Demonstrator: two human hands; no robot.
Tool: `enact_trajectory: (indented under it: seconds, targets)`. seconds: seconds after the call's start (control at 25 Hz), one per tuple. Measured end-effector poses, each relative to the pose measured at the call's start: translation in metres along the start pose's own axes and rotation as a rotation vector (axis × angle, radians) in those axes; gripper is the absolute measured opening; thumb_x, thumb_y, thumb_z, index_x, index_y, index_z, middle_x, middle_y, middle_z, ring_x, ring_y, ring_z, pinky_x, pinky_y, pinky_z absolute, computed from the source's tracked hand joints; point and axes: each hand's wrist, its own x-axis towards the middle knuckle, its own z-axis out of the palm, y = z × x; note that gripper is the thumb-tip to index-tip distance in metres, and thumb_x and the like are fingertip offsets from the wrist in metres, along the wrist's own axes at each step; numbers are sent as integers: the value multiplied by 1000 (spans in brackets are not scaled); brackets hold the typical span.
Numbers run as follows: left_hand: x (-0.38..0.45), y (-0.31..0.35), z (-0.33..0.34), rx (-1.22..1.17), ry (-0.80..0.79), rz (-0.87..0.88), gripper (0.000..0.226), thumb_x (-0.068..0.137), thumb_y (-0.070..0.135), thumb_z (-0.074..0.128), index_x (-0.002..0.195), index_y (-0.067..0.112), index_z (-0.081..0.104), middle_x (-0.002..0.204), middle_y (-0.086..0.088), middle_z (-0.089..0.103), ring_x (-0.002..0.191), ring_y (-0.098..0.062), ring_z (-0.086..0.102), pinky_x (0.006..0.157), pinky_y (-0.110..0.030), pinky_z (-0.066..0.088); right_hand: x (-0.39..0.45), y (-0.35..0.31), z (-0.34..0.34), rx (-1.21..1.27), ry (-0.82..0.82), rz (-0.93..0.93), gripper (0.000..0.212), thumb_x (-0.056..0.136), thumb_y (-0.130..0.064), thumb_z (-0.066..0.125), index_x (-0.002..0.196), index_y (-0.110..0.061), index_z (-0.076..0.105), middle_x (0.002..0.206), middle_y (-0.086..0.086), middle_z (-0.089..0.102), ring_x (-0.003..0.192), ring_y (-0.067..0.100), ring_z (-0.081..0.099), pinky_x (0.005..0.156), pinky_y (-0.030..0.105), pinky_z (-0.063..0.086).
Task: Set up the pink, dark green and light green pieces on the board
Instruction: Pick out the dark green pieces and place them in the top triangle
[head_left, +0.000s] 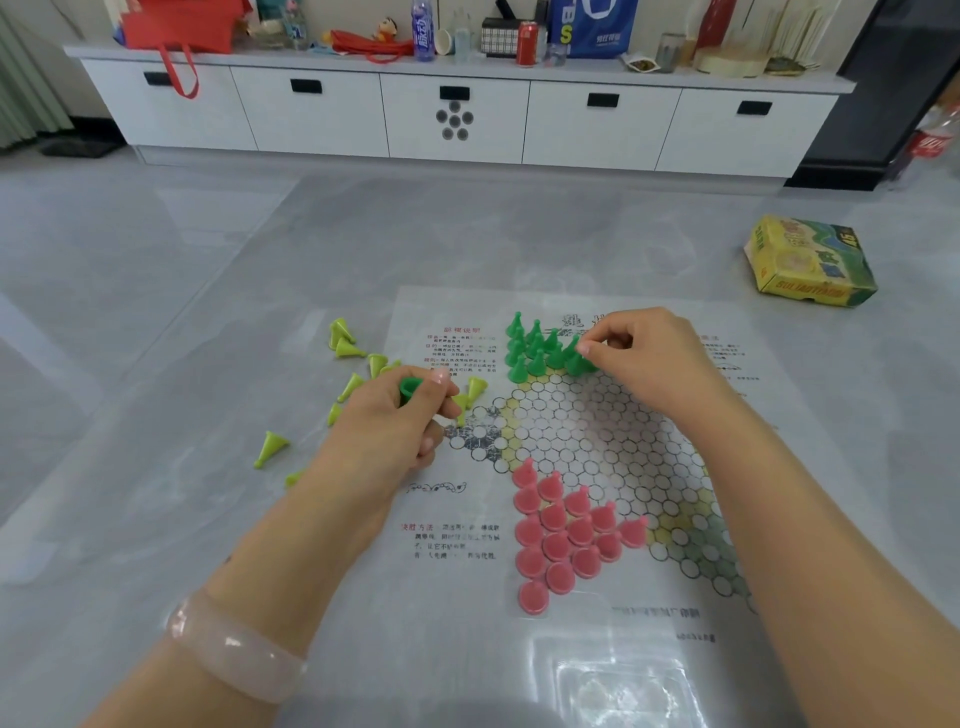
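Crowding board (613, 415) top edge: dark green pieces (540, 348).

Scene is being lit evenly and brightly. White glare is being thrown off the glossy floor (156, 291) and the plastic board sheet (613, 670). Cabinet (457, 119) lines are being bowed by wide-angle distortion; edges are being softened.

A yellow-and-green cardboard box (810, 266) is lying on the grey tiled floor (156, 291). A red drink can (527, 43) is being displayed on the white drawer cabinet (457, 119).
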Motion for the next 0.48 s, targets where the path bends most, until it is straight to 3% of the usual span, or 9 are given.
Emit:
enact_trajectory:
  seconds: [0.2, 0.48]
  targets:
    - [-2, 4, 1, -12, -5, -13, 24, 93, 26, 47, 75, 12, 54, 66, 2, 51, 36, -4, 30, 34, -12, 26, 1, 1, 2, -33, -2, -4, 10, 86, -20, 61, 87, -17, 70, 62, -17, 48, 57, -1, 43, 53, 11, 30]
    - [-2, 4, 1, -9, -33, -31, 28, 93, 27, 46, 72, 9, 52, 66, -1, 50, 34, -5, 27, 34, -14, 21, 2, 4, 6, -34, -3, -7, 11, 86, -21, 60, 91, -18, 70, 68, -15, 54, 64, -2, 47, 56, 11, 34]
